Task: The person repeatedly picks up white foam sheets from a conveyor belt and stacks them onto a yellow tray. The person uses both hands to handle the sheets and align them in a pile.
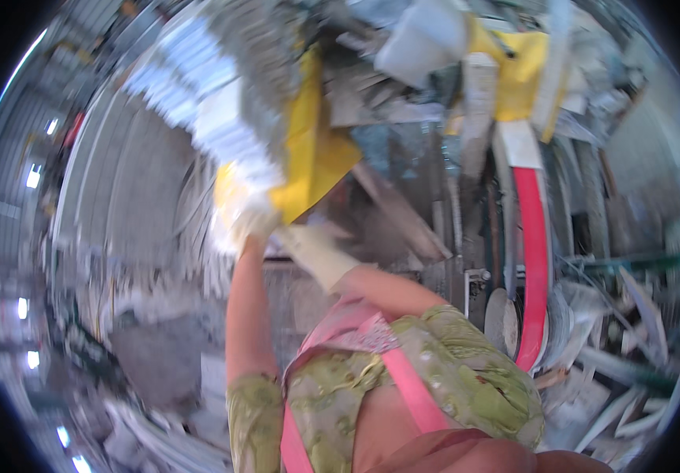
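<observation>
My left hand [252, 219], in a pale glove, is closed at the lower end of a blurred white ridged bundle [230, 118] and a yellow piece; its fingers are smeared, so exactly what it grips is unclear. Beside it, my right hand [299, 243], also in a pale glove, reaches across to the left, close under the lower edge of a yellow sheet [312, 162]. The fingers of my right hand are blurred and partly hidden. The white bundle slants up and left, away from my hands, with the yellow sheet along its right side.
A heap of scrap strips and panels lies ahead. To the right, a long red strip [532, 260] hangs below a yellow piece [520, 75] and a white block [423, 39]. Grey panels [119, 173] stand at left. Loose white pieces [592, 402] litter the lower right.
</observation>
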`<state>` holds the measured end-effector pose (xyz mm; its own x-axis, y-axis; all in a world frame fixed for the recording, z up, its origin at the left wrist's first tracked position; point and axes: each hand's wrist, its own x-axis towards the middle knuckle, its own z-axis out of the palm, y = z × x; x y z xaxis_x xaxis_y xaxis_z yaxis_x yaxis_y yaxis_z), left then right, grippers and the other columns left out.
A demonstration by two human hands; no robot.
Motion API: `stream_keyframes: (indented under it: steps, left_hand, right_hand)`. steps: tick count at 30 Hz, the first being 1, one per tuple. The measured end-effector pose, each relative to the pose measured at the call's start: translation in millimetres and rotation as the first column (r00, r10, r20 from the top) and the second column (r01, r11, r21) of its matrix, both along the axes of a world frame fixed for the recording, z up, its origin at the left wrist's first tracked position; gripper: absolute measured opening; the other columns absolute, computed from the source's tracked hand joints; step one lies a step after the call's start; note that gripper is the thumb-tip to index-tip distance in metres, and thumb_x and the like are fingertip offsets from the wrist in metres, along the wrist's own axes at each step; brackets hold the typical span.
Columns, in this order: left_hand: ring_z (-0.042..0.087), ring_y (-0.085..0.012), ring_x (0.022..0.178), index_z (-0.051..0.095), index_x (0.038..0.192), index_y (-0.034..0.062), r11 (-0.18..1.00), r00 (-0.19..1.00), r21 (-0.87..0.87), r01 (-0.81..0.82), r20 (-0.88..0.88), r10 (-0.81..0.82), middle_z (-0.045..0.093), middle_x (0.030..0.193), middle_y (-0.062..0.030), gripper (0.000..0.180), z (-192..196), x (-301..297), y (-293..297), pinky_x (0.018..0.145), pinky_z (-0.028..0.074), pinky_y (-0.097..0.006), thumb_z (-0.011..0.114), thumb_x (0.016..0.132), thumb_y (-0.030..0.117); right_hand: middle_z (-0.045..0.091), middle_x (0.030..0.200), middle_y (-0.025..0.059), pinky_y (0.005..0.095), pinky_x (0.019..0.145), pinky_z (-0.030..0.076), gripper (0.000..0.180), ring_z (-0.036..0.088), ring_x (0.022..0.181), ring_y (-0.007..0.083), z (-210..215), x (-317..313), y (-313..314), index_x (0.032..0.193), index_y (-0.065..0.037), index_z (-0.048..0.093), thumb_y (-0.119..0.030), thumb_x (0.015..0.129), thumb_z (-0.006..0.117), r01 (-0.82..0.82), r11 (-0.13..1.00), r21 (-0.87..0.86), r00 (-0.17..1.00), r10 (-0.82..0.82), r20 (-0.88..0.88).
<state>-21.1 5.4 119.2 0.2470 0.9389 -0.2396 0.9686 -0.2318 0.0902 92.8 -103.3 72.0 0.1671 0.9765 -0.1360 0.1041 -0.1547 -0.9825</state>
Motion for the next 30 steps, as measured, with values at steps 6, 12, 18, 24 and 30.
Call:
stream_keyframes:
  steps: [6,12,18,24,30]
  left_hand:
    - [0.07,-0.0339,0.103,0.076,0.106,0.0073,0.954,0.958,-0.123,-0.274,0.049,0.282,0.073,0.108,-0.0199,0.06,29,22,-15,0.088,0.054,-0.045,0.07,0.074,0.059]
    - [0.071,-0.0353,0.1,0.077,0.099,0.0036,0.999,0.993,-0.023,-0.029,0.114,0.031,0.074,0.103,-0.0204,0.063,51,7,-18,0.084,0.055,-0.045,0.072,0.075,0.062]
    - [0.073,-0.0325,0.091,0.077,0.087,0.0007,0.957,0.945,-0.216,-0.192,0.223,0.24,0.074,0.091,-0.021,0.055,57,-14,-12,0.081,0.056,-0.041,0.075,0.073,0.054]
    - [0.071,-0.0315,0.091,0.074,0.104,0.001,0.939,0.755,-0.331,-0.098,0.589,0.286,0.072,0.099,-0.0202,0.051,51,-72,-18,0.082,0.054,-0.038,0.073,0.078,0.045]
    - [0.064,-0.0225,0.111,0.054,0.135,-0.0036,0.838,0.026,-0.541,0.074,0.841,0.541,0.062,0.128,-0.0132,0.059,8,-125,-39,0.095,0.051,-0.038,0.062,0.092,0.036]
  right_hand:
    - [0.068,0.072,0.0204,0.0507,0.063,0.054,0.041,0.068,0.069,0.0399,38,20,-24,0.091,-0.018,0.075,-0.047,0.101,0.048,-0.118,0.965,0.233,0.78,-0.055,0.623]
    - [0.065,0.062,0.0131,0.0488,0.054,0.051,0.041,0.067,0.058,0.0335,57,7,-25,0.071,-0.014,0.068,-0.037,0.099,0.049,-0.169,0.863,0.475,0.786,-0.173,0.594]
    - [0.077,0.099,0.0125,0.0308,0.081,0.055,0.043,0.073,0.092,0.02,44,16,-15,0.106,0.0,0.075,-0.039,0.103,0.054,-0.05,0.987,0.151,0.999,0.049,0.008]
    - [0.074,0.108,0.0187,0.0333,0.091,0.056,0.049,0.072,0.099,0.0233,13,38,-13,0.113,0.01,0.069,-0.036,0.107,0.051,0.021,1.0,0.013,0.959,-0.017,-0.282]
    - [0.073,0.109,0.0196,0.0347,0.091,0.056,0.052,0.072,0.099,0.0251,22,38,-17,0.114,0.01,0.068,-0.038,0.106,0.05,0.094,0.993,-0.07,0.96,-0.109,-0.259]
